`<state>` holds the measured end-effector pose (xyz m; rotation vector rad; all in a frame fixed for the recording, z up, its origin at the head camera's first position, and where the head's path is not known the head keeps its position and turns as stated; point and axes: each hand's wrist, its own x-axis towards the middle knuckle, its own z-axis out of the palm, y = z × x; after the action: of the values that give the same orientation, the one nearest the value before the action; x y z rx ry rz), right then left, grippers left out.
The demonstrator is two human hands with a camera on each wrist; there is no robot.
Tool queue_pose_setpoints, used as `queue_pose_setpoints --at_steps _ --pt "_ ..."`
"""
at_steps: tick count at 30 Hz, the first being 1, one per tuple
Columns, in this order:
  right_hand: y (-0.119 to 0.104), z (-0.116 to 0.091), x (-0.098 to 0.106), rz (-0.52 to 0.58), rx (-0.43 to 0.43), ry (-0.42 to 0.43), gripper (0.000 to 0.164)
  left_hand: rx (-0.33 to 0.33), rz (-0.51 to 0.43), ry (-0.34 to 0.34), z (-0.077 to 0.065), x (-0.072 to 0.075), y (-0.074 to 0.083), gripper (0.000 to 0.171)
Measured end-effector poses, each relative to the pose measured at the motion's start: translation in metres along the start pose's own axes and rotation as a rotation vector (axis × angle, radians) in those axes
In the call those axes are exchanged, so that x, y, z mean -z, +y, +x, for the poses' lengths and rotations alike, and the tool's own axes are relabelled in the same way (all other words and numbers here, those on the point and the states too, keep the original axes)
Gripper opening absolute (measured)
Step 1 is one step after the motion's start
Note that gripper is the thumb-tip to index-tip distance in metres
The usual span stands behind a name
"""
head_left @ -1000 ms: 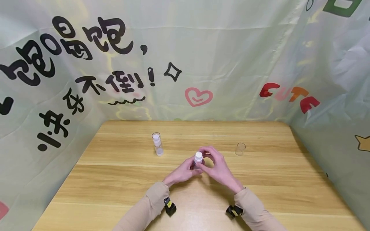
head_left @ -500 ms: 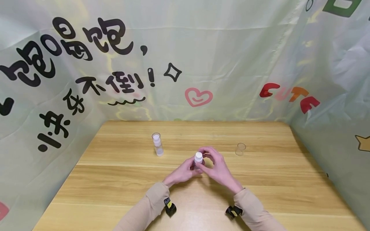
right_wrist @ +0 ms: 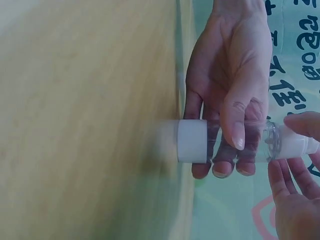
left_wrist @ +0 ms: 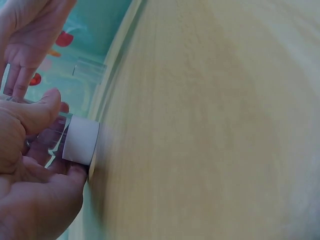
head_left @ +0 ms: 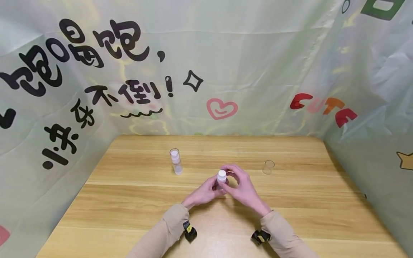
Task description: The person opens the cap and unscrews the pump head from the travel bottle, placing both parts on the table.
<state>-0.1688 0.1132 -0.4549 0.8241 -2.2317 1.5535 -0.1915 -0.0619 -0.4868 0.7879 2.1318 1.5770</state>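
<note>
At tan wooden table [head_left: 129, 204], left hand [head_left: 203, 192] grips cylindrical clear-and-white plastic bottle [head_left: 221, 176]; right hand [head_left: 244, 187] pinches its white collar [right_wrist: 290, 143]; matching capped bottle [head_left: 176, 161], ten o'clock; clear tubular cap [head_left: 268, 167], two-thirty.

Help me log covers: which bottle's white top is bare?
The bottle held by the left hand and right hand; the other bottle, farther left, has a clear cover on.
</note>
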Motion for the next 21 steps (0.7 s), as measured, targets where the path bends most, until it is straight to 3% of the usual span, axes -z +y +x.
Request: queue_pose_setpoints --at_steps 9,16,21 --pt "0.0000 -0.0020 -0.0055 -0.069 0.002 0.060 0.047 0.010 -0.014 0.001 -0.0009 0.0000 0.0016 0.049" --pt "-0.0010 -0.0021 -0.0030 -0.036 -0.007 0.013 0.050 -0.010 0.008 -0.001 0.0006 0.0004 -0.0013 0.044" --pt "0.0011 -0.0024 -0.0027 -0.012 0.014 0.037 0.053 0.006 0.007 0.002 0.0000 0.0006 -0.0001 0.048"
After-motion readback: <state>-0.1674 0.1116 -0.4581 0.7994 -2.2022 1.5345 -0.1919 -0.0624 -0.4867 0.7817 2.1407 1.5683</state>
